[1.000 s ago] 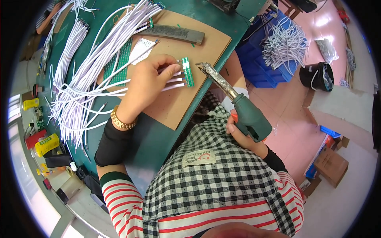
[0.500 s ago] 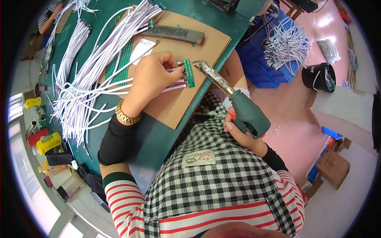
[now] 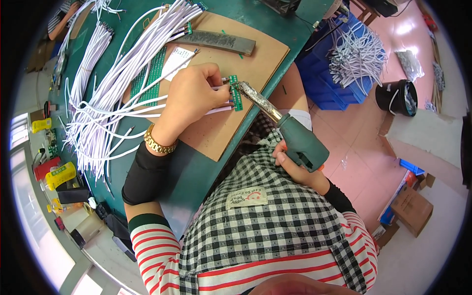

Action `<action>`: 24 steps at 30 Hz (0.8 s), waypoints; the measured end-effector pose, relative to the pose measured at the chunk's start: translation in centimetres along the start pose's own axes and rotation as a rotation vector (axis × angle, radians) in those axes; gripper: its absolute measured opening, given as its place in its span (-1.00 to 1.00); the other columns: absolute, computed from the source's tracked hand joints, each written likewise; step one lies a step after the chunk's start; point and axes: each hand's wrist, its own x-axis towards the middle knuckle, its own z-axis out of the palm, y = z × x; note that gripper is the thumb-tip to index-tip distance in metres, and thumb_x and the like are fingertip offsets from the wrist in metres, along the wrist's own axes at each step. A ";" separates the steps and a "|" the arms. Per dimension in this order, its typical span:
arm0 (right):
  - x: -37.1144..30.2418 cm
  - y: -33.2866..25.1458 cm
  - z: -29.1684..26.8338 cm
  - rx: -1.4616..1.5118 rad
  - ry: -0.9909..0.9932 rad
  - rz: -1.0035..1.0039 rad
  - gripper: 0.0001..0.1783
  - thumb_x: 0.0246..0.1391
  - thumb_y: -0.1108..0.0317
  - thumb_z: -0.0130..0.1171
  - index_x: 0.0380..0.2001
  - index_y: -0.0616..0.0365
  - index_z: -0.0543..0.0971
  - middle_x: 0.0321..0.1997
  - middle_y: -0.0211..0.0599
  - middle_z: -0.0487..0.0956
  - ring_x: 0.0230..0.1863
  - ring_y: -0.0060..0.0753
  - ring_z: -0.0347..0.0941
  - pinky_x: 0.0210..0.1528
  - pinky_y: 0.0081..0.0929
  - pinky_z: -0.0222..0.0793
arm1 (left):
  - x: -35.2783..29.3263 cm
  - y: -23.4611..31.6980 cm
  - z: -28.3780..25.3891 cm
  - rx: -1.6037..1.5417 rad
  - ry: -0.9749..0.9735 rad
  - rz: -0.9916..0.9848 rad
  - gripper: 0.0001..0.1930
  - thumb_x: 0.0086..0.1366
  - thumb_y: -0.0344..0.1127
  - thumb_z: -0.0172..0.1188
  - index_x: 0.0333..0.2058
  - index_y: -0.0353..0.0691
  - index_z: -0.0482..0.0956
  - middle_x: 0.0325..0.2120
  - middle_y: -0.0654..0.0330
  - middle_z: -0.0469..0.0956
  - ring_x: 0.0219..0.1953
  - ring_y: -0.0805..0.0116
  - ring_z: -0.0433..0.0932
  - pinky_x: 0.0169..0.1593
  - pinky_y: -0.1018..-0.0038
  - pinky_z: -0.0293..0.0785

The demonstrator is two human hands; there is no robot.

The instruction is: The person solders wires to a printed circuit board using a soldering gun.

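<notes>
My left hand [image 3: 196,93] is closed in a pinch on a white wire, its end against a small green circuit board [image 3: 237,101]. Other white wires [image 3: 220,110] run under the hand to the same board edge. In my right hand [image 3: 295,167] is a green gun-shaped soldering iron [image 3: 302,142], gripped by its handle. The iron's metal tip touches or hovers just over the board's upper part, next to the wire ends; which of the two I cannot tell. Board and wires lie over a brown cardboard sheet [image 3: 206,137].
A large bunch of white wires [image 3: 103,128] spreads across the green table at left. Behind the hand lie a dark flat bar [image 3: 216,42] and a green perforated board panel [image 3: 150,83]. Right of the table stand a blue bin [image 3: 319,88] heaped with wires and a black bucket [image 3: 396,97].
My right hand has brought the soldering iron left, so its tip has come from beside the board onto or right over it. The left hand keeps its pinch with barely any shift.
</notes>
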 end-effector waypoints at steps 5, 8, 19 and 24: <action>0.1 -0.3 0.4 -0.043 0.060 -0.011 -0.93 0.09 0.46 0.02 -0.36 0.22 0.44 -0.41 -0.38 0.49 -0.43 -0.63 0.41 -0.35 -0.63 0.35 | 0.1 -0.3 0.1 0.015 0.015 0.034 -0.78 -0.11 -0.27 0.27 -0.65 -0.29 0.47 -0.75 0.10 0.46 -0.67 0.21 0.46 -0.52 0.41 0.37; 0.1 -0.1 0.5 -0.116 0.065 -0.041 -0.89 -0.04 0.50 0.11 -0.37 0.23 0.49 -0.40 -0.29 0.51 -0.42 -0.42 0.45 -0.38 -0.52 0.38 | 0.2 -0.4 0.0 0.067 -0.021 0.002 -0.78 -0.07 -0.22 0.27 -0.61 -0.22 0.46 -0.71 0.22 0.50 -0.65 0.38 0.48 -0.52 0.50 0.33; -0.3 1.3 0.4 -0.397 0.077 -0.126 -0.76 -0.25 0.51 0.22 -0.38 0.19 0.54 -0.42 -0.24 0.53 -0.43 -0.18 0.47 -0.43 -0.40 0.41 | 0.3 0.1 -0.3 0.027 -0.028 0.011 -0.80 -0.11 -0.27 0.27 -0.63 -0.28 0.50 -0.72 0.10 0.49 -0.62 0.17 0.50 -0.49 0.39 0.40; -0.5 -0.8 -0.5 -0.140 0.035 -0.047 -0.59 0.06 0.52 0.03 0.00 0.23 0.25 -0.38 -0.21 0.49 -0.45 -0.52 0.41 -0.36 -0.54 0.38 | 0.1 -0.1 -0.3 0.013 -0.021 0.022 -0.81 -0.11 -0.27 0.28 -0.62 -0.27 0.51 -0.71 0.10 0.50 -0.62 0.17 0.51 -0.49 0.39 0.40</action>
